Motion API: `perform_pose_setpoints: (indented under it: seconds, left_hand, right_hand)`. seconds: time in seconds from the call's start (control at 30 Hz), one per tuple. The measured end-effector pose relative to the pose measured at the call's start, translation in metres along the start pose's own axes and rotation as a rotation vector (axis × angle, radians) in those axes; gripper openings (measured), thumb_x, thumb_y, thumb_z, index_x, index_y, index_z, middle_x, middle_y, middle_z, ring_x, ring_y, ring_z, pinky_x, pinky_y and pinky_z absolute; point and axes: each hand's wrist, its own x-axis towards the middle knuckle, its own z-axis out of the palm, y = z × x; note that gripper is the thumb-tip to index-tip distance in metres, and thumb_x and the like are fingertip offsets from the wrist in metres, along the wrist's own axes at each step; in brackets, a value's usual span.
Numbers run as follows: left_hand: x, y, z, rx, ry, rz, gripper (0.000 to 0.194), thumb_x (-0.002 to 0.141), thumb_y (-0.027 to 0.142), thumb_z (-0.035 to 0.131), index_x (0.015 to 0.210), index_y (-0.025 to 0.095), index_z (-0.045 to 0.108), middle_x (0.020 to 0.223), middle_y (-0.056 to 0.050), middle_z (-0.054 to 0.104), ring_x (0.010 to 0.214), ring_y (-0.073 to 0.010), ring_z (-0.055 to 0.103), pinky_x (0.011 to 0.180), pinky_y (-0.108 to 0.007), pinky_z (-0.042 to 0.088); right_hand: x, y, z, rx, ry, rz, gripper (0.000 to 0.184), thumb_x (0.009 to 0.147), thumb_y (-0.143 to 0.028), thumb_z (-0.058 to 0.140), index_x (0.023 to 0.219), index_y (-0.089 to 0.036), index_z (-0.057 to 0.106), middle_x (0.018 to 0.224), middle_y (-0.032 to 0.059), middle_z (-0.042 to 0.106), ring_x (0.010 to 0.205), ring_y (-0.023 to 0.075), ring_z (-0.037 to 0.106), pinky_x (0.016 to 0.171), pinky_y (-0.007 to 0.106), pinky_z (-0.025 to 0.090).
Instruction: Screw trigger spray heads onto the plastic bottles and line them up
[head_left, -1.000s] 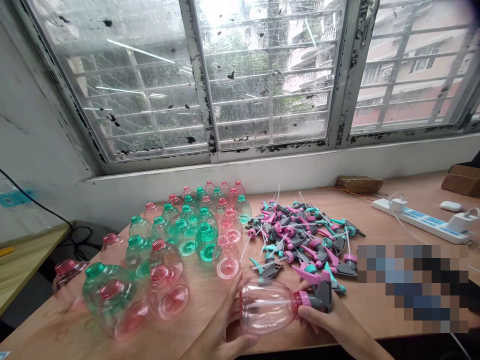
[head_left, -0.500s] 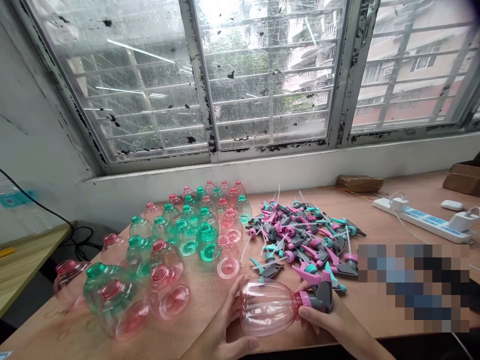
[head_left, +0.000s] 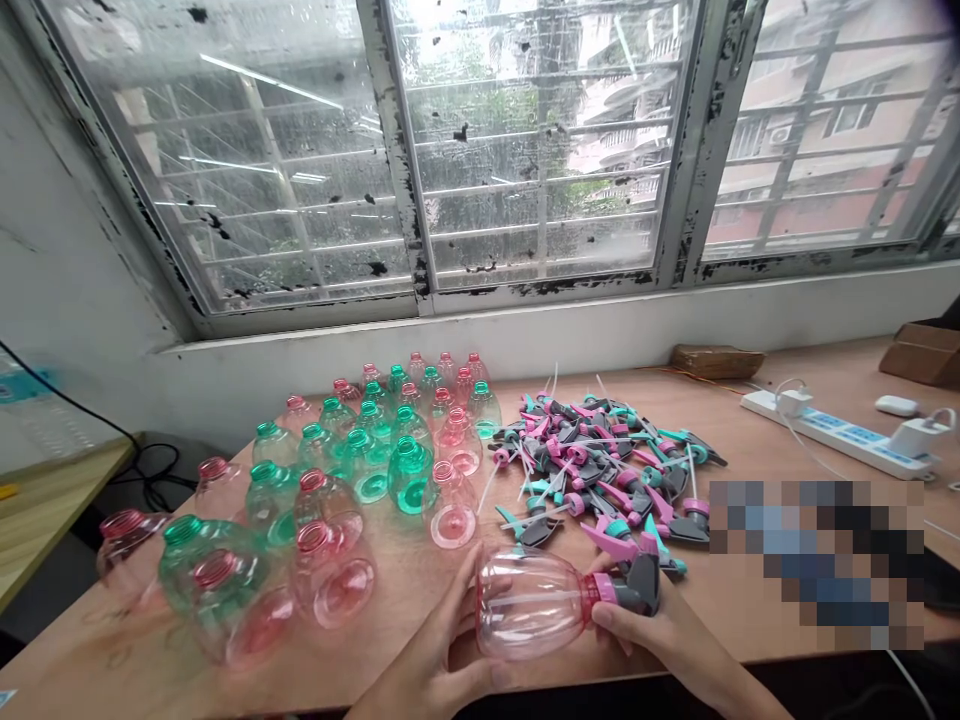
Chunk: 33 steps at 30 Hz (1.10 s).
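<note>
A clear pink spray bottle (head_left: 529,608) lies sideways between my hands above the table's front edge. My left hand (head_left: 444,640) cups its base, the fingers partly behind the plastic and the thumb low in front. At the neck, my right hand (head_left: 646,632) pinches the pink collar of a grey spray head (head_left: 639,585), which sits on the bottle mouth; some of these fingers are hidden behind it. A thin tube shows inside the bottle. Just beyond is a heap of loose spray heads (head_left: 592,455) in pink, teal and grey.
Several open pink and green bottles, such as a green bottle (head_left: 410,475), stand on the left of the table (head_left: 405,590). A white power strip (head_left: 840,432), a brown package (head_left: 716,362) and a cardboard box (head_left: 924,352) lie to the right, near a blurred patch.
The view has shifted slightly. Both hands keep the same hold on the bottle and spray head, with barely any visible movement.
</note>
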Motion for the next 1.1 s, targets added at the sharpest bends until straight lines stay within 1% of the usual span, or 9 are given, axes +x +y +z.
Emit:
perform_pose_setpoints:
  seconds: [0.1,0.23,0.4,0.5,0.6,0.67,0.8,0.93,1.1]
  left_hand:
    - [-0.001,0.002,0.001,0.070,0.004,0.023,0.099,0.092,0.043,0.074,0.163,0.043,0.005,0.174,-0.002,0.023,0.161,-0.0317,0.013,0.129,-0.047,0.027]
    - [-0.001,0.004,0.003,0.095,0.009,0.039,0.099,0.093,0.046,0.070,0.163,0.042,0.001,0.174,-0.005,0.022,0.161,-0.0326,0.012,0.129,-0.049,0.026]
    - [-0.001,0.003,0.003,0.025,-0.003,0.019,0.114,0.088,0.047,0.077,0.163,0.037,-0.009,0.173,-0.009,0.025,0.161,-0.0331,0.006,0.129,-0.051,0.022]
    - [0.000,0.001,0.001,0.029,0.015,0.013,0.111,0.089,0.046,0.076,0.164,0.036,-0.005,0.173,-0.009,0.025,0.162,-0.0325,0.005,0.129,-0.051,0.022]
    - [0.002,-0.003,-0.001,0.024,-0.019,0.034,0.103,0.090,0.042,0.076,0.164,0.038,0.004,0.174,-0.008,0.022,0.159,-0.0340,0.022,0.128,-0.053,0.026]
    - [0.002,-0.007,-0.002,0.030,-0.034,0.064,0.101,0.091,0.041,0.076,0.164,0.039,0.006,0.174,-0.008,0.020,0.158,-0.0339,0.024,0.128,-0.053,0.026]
    - [0.000,-0.009,-0.002,0.083,-0.012,0.067,0.099,0.093,0.041,0.072,0.163,0.042,0.002,0.176,-0.004,0.015,0.161,-0.0323,0.013,0.130,-0.052,0.022]
    - [0.000,-0.004,0.000,0.076,0.015,0.022,0.097,0.093,0.046,0.071,0.163,0.043,0.004,0.175,-0.004,0.019,0.161,-0.0332,0.011,0.130,-0.051,0.022]
    - [-0.001,0.002,0.002,0.000,0.005,0.015,0.110,0.088,0.049,0.076,0.164,0.037,-0.002,0.175,-0.006,0.016,0.161,-0.0340,0.004,0.130,-0.054,0.017]
  right_hand:
    - [0.000,-0.002,0.000,0.011,-0.018,0.001,0.049,0.082,-0.057,0.080,0.104,-0.018,0.063,0.060,0.0006,0.071,0.050,0.0157,0.054,0.052,0.028,0.039]
    - [-0.001,-0.002,0.000,0.018,-0.024,0.008,0.051,0.081,-0.058,0.081,0.105,-0.018,0.062,0.061,0.0003,0.071,0.051,0.0155,0.054,0.052,0.028,0.040]
    - [-0.002,0.000,0.000,0.019,-0.040,0.005,0.050,0.081,-0.058,0.081,0.104,-0.017,0.063,0.062,0.0011,0.071,0.052,0.0158,0.054,0.053,0.028,0.040]
    - [-0.002,-0.001,0.000,0.011,-0.036,0.014,0.051,0.082,-0.057,0.080,0.106,-0.016,0.064,0.063,0.0010,0.071,0.053,0.0160,0.054,0.053,0.029,0.041]
    - [-0.001,-0.001,0.000,0.002,-0.038,0.007,0.052,0.082,-0.057,0.080,0.108,-0.015,0.064,0.062,0.0005,0.070,0.053,0.0161,0.054,0.053,0.028,0.041]
    - [-0.001,-0.002,0.000,-0.002,-0.041,-0.001,0.050,0.083,-0.056,0.080,0.107,-0.015,0.064,0.062,0.0005,0.070,0.053,0.0162,0.054,0.053,0.028,0.041]
    - [-0.001,-0.004,0.000,0.000,-0.055,-0.010,0.046,0.083,-0.057,0.080,0.100,-0.015,0.068,0.061,0.0014,0.069,0.053,0.0163,0.054,0.053,0.028,0.041]
    - [-0.001,-0.007,0.000,0.012,-0.087,-0.009,0.046,0.083,-0.060,0.079,0.088,-0.015,0.069,0.060,0.0022,0.069,0.052,0.0159,0.054,0.052,0.028,0.040]
    - [-0.002,-0.011,0.001,0.014,-0.090,0.019,0.048,0.082,-0.061,0.080,0.086,-0.015,0.068,0.061,0.0025,0.070,0.053,0.0159,0.055,0.053,0.027,0.042]
